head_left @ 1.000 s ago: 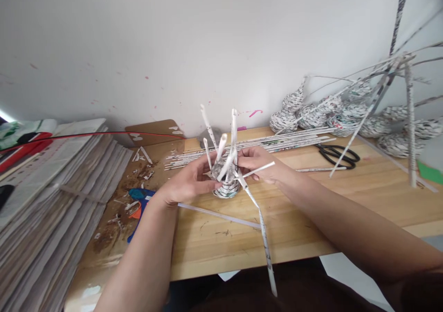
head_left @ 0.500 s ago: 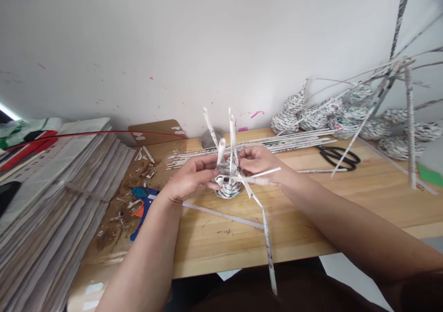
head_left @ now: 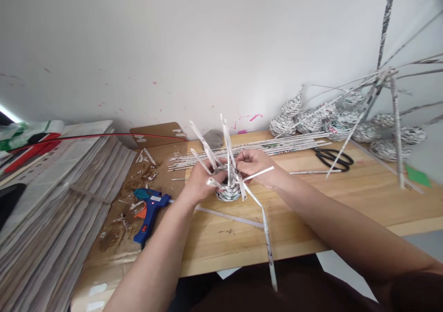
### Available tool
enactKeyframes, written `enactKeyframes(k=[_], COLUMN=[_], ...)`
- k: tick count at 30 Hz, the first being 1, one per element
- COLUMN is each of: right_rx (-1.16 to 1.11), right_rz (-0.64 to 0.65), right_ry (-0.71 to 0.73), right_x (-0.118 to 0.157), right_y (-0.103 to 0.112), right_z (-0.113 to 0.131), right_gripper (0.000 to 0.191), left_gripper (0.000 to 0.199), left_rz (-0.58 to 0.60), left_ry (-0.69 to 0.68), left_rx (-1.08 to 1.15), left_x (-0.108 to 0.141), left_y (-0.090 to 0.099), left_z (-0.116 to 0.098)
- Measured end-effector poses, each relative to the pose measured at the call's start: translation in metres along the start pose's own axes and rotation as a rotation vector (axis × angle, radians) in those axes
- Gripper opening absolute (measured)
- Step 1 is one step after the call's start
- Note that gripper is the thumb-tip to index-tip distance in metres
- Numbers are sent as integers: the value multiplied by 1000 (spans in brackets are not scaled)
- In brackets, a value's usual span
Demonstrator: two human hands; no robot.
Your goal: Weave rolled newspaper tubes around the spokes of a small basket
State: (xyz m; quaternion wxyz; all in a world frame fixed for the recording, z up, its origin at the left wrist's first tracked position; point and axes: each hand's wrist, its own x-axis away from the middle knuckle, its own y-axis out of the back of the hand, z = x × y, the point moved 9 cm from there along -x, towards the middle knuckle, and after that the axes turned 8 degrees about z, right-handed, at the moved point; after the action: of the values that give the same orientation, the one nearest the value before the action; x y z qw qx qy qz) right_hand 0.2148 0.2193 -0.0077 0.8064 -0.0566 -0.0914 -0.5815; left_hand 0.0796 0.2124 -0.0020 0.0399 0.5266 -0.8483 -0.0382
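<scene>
A small round basket woven from rolled newspaper (head_left: 229, 193) sits on the wooden table between my hands. Several paper tubes rise from its rim, and one long bent tube (head_left: 266, 229) hangs from its right side past the table's front edge. My left hand (head_left: 200, 181) is wrapped round the basket's left side, with the fingertips partly hidden behind the tubes. At the right rim, my right hand (head_left: 252, 165) has its fingers bent in a pinch near the base of a paper tube (head_left: 226, 136). A short tube (head_left: 259, 173) sticks out in front of the right hand.
Left lie a blue glue gun (head_left: 151, 210), paper scraps and a tall newspaper stack (head_left: 79, 201). Behind my hands is a bundle of paper tubes (head_left: 290, 143). Black scissors (head_left: 334, 159), several woven paper pieces (head_left: 341, 125) and a stand of joined tubes (head_left: 398, 132) are to the right.
My left hand has shifted round the basket's left side, and the tubes on that side now lean outward to the left. The right hand stays at the right rim. The view has shifted slightly.
</scene>
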Motion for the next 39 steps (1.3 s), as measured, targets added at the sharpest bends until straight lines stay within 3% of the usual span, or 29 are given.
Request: enactKeyframes(k=[4, 8, 14, 22, 26, 39], right_rx=[14, 7, -33, 30, 78, -50], right_rz=[-14, 13, -29, 21, -19, 10], right_ry=[-9, 9, -6, 97, 106, 56], right_x=[3, 4, 4, -1, -2, 9], right_y=[0, -3, 2, -1, 4, -5], right_z=[3, 4, -8, -17, -23, -9], right_gripper=[12, 11, 14, 16, 18, 19], left_gripper=[36, 39, 40, 38, 35, 32], left_rz=[-39, -51, -71, -59, -45, -73], left_ry=[18, 66, 35, 24, 31, 74], left_rx=[-33, 71, 95, 110, 85, 141], left_x=[1, 2, 2, 2, 1, 0], left_y=[0, 1, 0, -4, -4, 1], left_z=[-4, 3, 8, 9, 11, 13])
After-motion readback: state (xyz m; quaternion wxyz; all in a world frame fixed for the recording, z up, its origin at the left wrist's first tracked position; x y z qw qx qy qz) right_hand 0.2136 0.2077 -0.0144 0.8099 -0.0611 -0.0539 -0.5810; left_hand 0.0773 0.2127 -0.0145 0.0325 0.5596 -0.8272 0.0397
